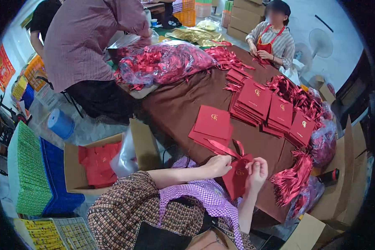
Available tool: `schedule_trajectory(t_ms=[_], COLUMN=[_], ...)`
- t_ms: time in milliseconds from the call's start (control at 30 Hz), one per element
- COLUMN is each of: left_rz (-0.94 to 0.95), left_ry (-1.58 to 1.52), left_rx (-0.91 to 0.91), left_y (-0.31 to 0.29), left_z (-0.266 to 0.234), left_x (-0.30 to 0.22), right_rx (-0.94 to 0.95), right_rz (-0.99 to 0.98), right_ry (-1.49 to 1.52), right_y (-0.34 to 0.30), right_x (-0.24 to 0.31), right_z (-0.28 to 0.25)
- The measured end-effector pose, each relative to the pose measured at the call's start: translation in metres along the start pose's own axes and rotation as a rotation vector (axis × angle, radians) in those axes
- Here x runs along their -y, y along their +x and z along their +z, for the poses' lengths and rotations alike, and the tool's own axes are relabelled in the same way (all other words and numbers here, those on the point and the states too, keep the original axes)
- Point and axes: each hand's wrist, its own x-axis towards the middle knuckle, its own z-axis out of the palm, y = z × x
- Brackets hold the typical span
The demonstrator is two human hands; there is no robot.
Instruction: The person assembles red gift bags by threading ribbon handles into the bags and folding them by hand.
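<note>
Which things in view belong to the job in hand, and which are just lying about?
Job in hand:
red gift bag between left hand and right hand
red ribbon at its top
stacked red gift bags

Apparently just lying about:
blue bucket
white fan
gold sheeting

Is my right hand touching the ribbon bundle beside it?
No, the right hand is at the upper edge of the red bag, apart from the ribbon bundle.

"What carries everything?"
"A brown-covered table (175, 102)."
"What's on it?"
"Overlapping flat red bags (213, 120); right of those, stacks of more red bags (254, 100); beyond the overlapping ones, a clear plastic sack (166, 62) of red ribbons."
</note>
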Motion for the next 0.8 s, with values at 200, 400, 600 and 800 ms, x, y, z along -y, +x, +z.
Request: schedule_trajectory(t_ms=[200,400,600,800], left_rz=[-0.022,-0.02,-0.169,-0.177], left_ry=[0.007,-0.086,-0.17,-0.053], left_rx=[-0.036,-0.001,0.094,0.028], left_y=[-0.002,-0.005,0.001,0.009], left_z=[0.002,0.007,-0.004,-0.004], left_x=[0.008,0.005,0.012,0.017], right_rx=[0.092,0.269,0.098,0.02], right_rz=[0.077,-0.068,-0.032,0.033], right_ry=[-0.361,-0.629,-0.645,-0.396], right_y=[-0.019,-0.028,-0.019,-0.011], right_x=[0.009,0.021,0.033,0.024], right_z=[0.022,-0.001,0.009,0.003])
